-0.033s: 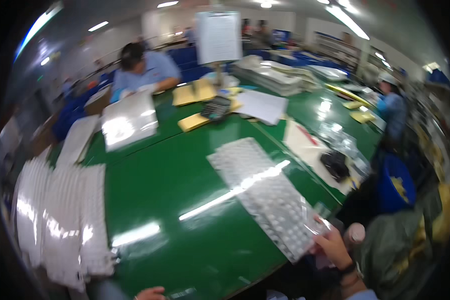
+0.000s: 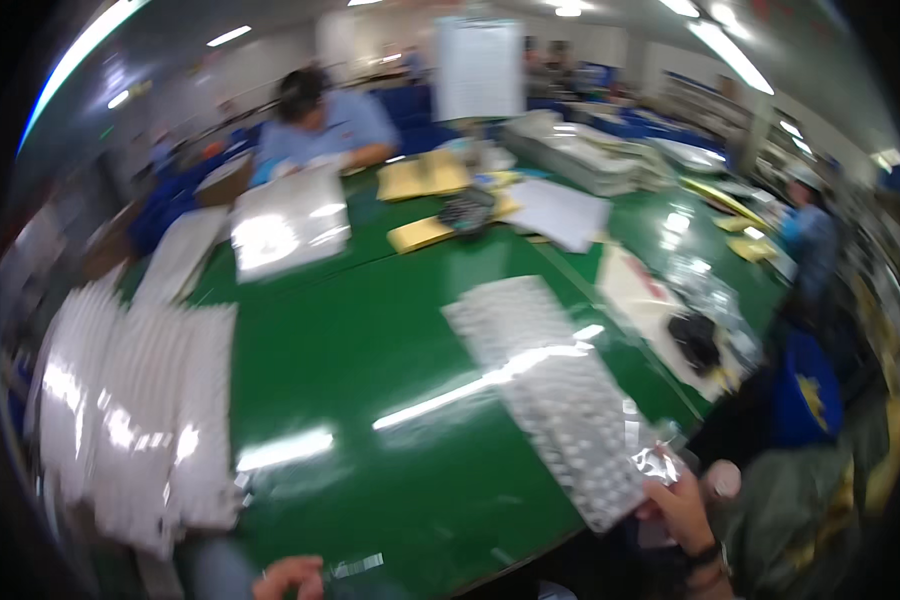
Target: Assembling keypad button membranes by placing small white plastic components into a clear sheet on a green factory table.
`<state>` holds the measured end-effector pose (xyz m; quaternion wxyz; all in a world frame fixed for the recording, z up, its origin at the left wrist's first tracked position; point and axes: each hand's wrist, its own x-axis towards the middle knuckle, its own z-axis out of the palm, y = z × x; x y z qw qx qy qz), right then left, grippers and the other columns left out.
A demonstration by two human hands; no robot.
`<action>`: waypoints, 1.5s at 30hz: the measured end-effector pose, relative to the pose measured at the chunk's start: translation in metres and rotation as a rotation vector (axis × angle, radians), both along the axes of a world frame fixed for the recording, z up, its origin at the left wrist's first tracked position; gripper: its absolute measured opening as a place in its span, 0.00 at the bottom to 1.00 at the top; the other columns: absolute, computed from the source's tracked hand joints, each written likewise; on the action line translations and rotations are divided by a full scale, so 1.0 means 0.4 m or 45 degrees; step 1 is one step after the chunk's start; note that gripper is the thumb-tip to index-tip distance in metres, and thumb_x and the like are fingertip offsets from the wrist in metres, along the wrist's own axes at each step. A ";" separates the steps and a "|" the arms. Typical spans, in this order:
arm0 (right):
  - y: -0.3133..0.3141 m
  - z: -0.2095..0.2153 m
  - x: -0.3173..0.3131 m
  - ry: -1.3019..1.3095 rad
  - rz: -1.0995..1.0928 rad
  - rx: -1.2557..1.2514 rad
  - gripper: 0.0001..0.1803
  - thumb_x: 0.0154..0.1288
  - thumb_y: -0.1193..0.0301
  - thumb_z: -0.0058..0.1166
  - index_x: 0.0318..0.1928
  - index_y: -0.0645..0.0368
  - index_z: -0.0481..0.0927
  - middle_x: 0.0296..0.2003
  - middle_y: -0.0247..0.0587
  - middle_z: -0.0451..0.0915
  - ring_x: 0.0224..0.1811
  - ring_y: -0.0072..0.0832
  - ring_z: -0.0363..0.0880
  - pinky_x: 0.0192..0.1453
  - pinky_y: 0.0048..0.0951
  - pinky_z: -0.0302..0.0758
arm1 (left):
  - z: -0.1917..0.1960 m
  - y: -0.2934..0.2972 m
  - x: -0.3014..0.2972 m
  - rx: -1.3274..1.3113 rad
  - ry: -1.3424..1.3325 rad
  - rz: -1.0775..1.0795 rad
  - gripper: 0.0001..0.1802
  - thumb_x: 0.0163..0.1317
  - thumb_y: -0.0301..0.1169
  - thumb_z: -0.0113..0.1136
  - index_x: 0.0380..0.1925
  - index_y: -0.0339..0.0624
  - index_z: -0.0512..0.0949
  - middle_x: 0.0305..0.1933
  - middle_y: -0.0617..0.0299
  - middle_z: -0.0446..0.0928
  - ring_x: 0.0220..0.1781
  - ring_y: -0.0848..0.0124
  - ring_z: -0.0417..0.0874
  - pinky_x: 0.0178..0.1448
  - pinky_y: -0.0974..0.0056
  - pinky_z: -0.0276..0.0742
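Note:
A long whitish sheet with rows of round bumps lies slanted across the green table, its near end at the front edge. At that end my right hand is closed, with thumb and fingers pinching shiny clear plastic over the sheet's corner. Glare and blur hide whether the plastic is part of the sheet's wrapping. My left hand is at the lower edge, blurred, fingers loosely apart and apparently holding nothing. Beside its fingertips a bright clear strip shows on the table; it could be plastic or a reflection.
Stacks of white ridged sheets stand at the left. Farther back are a clear-wrapped pack, yellow envelopes, a dark calculator and white paper. A black bundle lies right. Co-workers sit across and at far right.
The whole view has shifted, so the table's things appear farther right. More of my left hand shows at the lower edge. My right hand still grips the clear plastic at the sheet's near end.

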<state>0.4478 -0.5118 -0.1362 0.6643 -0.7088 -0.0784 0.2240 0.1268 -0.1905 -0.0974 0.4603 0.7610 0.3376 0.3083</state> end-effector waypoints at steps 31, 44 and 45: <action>-0.123 -0.077 0.126 -0.093 -0.438 0.596 0.25 0.68 0.79 0.43 0.65 0.62 0.63 0.58 0.45 0.74 0.57 0.36 0.77 0.61 0.39 0.76 | -0.075 0.046 -0.114 -0.046 0.104 -0.003 0.11 0.69 0.33 0.57 0.38 0.36 0.80 0.30 0.67 0.77 0.30 0.79 0.74 0.36 0.74 0.69; -0.205 -0.119 0.219 -0.087 -0.749 0.567 0.27 0.65 0.73 0.53 0.64 0.66 0.64 0.57 0.46 0.74 0.60 0.36 0.73 0.64 0.36 0.69 | -0.053 0.047 -0.050 0.115 0.250 -0.054 0.09 0.67 0.31 0.58 0.37 0.35 0.80 0.29 0.66 0.77 0.29 0.79 0.73 0.35 0.73 0.70; -0.227 -0.135 0.229 -0.319 -0.966 0.090 0.30 0.65 0.71 0.55 0.65 0.66 0.62 0.60 0.48 0.70 0.62 0.38 0.69 0.65 0.37 0.67 | -0.055 0.052 -0.045 0.121 0.230 -0.083 0.08 0.67 0.31 0.58 0.37 0.35 0.80 0.29 0.66 0.77 0.29 0.79 0.73 0.35 0.73 0.70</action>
